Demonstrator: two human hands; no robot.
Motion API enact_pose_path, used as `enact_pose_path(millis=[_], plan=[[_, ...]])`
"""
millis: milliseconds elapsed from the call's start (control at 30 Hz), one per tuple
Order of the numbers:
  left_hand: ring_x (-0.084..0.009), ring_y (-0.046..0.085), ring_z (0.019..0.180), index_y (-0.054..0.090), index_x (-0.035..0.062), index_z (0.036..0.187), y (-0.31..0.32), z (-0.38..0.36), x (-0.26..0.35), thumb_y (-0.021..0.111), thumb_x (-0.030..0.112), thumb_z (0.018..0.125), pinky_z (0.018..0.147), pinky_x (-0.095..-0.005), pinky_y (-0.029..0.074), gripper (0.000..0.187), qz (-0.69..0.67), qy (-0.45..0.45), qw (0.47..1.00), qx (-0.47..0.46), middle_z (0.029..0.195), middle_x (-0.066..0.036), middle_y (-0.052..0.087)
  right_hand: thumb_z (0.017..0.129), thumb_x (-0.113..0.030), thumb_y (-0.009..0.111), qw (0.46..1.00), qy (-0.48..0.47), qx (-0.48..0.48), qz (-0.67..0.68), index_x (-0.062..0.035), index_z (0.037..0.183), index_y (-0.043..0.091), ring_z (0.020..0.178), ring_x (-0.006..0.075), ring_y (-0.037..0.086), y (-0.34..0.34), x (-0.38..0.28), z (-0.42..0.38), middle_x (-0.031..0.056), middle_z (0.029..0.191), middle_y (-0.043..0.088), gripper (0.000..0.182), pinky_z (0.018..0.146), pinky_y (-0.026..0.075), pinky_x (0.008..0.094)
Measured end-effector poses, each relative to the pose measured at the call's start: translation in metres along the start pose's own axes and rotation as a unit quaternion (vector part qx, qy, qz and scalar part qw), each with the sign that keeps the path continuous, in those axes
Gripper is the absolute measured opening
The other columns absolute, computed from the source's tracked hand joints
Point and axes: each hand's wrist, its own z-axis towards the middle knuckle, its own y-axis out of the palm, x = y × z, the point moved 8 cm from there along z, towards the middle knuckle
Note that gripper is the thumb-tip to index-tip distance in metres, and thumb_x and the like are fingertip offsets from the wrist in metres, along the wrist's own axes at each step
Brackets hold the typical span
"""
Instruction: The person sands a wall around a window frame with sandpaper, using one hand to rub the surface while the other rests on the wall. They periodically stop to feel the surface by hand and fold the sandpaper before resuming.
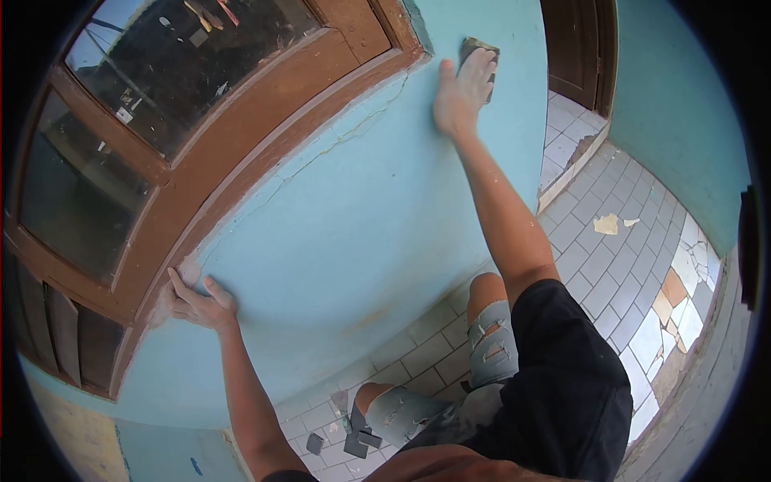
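My right hand (pixel 463 92) presses a dark, dusty piece of sandpaper (pixel 472 46) flat against the light blue wall (pixel 345 209), to the right of the window's corner. The fingers lie over the sandpaper and hide its middle; the thumb stands apart. Lower left, my left hand (pixel 205 308) rests on the wall beside the brown window frame (pixel 233 120). Its fingers are spread, with whitish dust on them, and it holds nothing. A thin crack (pixel 345 138) runs along the wall under the frame.
Dark cut sheets (pixel 357 438) lie on the tiled floor (pixel 590 249) by my knees. Pale scraps (pixel 606 225) lie farther right. A doorway with a brown door (pixel 574 52) and raised step is at the upper right. Broken-tile paving (pixel 675 305) borders the right side.
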Motion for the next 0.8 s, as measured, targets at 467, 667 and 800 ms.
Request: enact_pose_path(millis=[467, 667, 800], plan=[[-0.037, 0.04, 0.122, 0.049, 0.0035, 0.15, 0.0, -0.003, -0.002, 0.044, 0.05, 0.101, 0.106, -0.051, 0.035, 0.067, -0.013, 0.017, 1.0, -0.011, 0.134, -0.021, 0.044, 0.099, -0.07, 0.042, 0.992, -0.118, -0.032, -0.032, 0.0041, 0.162, 0.012, 0.159, 0.0389, 0.004, 0.029, -0.062, -0.098, 0.0258, 0.17, 0.01, 0.102, 0.126, 0.003, 0.0516], [-0.0373, 0.04, 0.123, 0.048, 0.0029, 0.15, 0.002, -0.004, -0.001, 0.042, 0.05, 0.101, 0.106, -0.0515, 0.035, 0.068, 0.004, 0.052, 0.998, -0.031, 0.135, -0.021, 0.043, 0.097, -0.069, 0.049, 0.941, -0.288, -0.149, -0.097, 0.0009, 0.163, 0.014, 0.157, 0.0416, 0.011, 0.029, -0.075, -0.131, 0.0249, 0.17, 0.012, 0.102, 0.126, 0.006, 0.0508], [-0.0379, 0.039, 0.124, 0.047, 0.0032, 0.151, 0.001, -0.003, 0.0, 0.041, 0.051, 0.101, 0.107, -0.0526, 0.034, 0.069, -0.008, 0.045, 0.999, -0.027, 0.135, -0.021, 0.042, 0.098, -0.069, 0.046, 1.0, -0.022, -0.004, 0.007, 0.0009, 0.163, 0.013, 0.158, 0.0413, 0.01, 0.019, -0.048, -0.061, 0.0251, 0.17, 0.011, 0.101, 0.126, 0.005, 0.0534]])
